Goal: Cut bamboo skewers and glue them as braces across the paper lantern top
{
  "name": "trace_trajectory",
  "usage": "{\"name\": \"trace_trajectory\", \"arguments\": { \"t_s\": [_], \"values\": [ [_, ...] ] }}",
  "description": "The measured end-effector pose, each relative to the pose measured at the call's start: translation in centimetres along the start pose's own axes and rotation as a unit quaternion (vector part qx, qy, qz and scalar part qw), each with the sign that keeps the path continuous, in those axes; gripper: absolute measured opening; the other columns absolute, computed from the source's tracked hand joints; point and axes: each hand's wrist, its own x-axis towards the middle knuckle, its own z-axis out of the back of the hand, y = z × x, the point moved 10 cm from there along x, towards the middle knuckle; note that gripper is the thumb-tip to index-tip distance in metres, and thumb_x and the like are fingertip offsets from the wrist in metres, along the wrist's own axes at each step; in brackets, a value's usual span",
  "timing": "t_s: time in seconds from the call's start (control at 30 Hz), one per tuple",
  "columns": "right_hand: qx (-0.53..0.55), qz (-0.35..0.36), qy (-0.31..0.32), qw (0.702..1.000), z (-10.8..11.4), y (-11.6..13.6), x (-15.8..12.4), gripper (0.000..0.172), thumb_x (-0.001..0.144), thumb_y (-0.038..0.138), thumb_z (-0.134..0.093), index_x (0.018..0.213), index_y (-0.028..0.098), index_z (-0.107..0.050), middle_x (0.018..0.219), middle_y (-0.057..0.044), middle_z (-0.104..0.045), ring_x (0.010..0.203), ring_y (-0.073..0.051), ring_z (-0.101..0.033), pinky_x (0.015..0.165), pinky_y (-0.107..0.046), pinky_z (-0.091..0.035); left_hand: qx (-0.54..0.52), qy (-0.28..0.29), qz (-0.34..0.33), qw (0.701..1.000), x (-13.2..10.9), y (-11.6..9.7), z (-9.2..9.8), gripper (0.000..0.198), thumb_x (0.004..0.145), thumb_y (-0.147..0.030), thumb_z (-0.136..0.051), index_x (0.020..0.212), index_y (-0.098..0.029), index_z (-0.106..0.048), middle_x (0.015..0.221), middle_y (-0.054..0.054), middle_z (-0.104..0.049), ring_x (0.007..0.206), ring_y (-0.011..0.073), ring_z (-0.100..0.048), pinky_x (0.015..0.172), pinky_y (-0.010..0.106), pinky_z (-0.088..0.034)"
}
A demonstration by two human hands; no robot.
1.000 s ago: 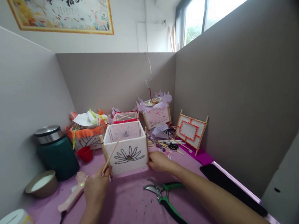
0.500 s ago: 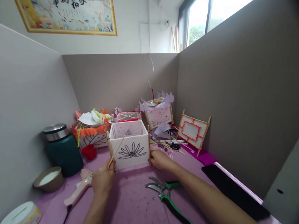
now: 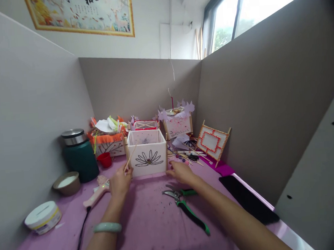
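Observation:
A white square box [image 3: 158,169] with a black line-drawn flower on its front stands upright on the purple-covered table, thin wooden posts at its corners. At its front left corner is my left hand [image 3: 121,183], closed on a thin wooden stick [image 3: 130,157] that slants up in front of the box. My right hand [image 3: 183,173] is by the lower right corner, thumb and fingers apart, with nothing seen in them. Whether its fingertips touch the box I cannot tell. Green-handled pruning shears [image 3: 184,205] lie spread in front of the box.
To the left are a pink glue gun [image 3: 96,196] with a cord, a bowl [image 3: 70,189], a white tub [image 3: 43,217], a teal flask [image 3: 80,161] and a red cup [image 3: 104,160]. Decorated lanterns [image 3: 178,125], loose sticks and a framed panel [image 3: 214,141] stand behind. A black mat [image 3: 246,199] lies right.
The view has shifted, so most things sit farther right or higher. My right hand's fingers have loosened from the box's corner. My left hand still holds the stick.

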Motion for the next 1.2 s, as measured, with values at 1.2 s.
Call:
{"name": "trace_trajectory", "arguments": {
  "t_s": [1.2],
  "values": [
    [0.345, -0.022, -0.033, 0.938, -3.5, 3.4, -18.0, 0.027, 0.095, 0.038, -0.037, 0.096, 0.020, -0.057, 0.087, -0.005, -0.066, 0.080, -0.020, -0.060, 0.069, -0.028, -0.036, -0.547, 0.144, 0.110, 0.818, -16.3, -3.3, -5.2, 0.036, 0.079, -0.049, -0.061, 0.091, -0.015, -0.063, 0.053, -0.007, -0.046, 0.041, 0.0049, -0.031, 0.037, 0.016, -0.022]
  ]
}}
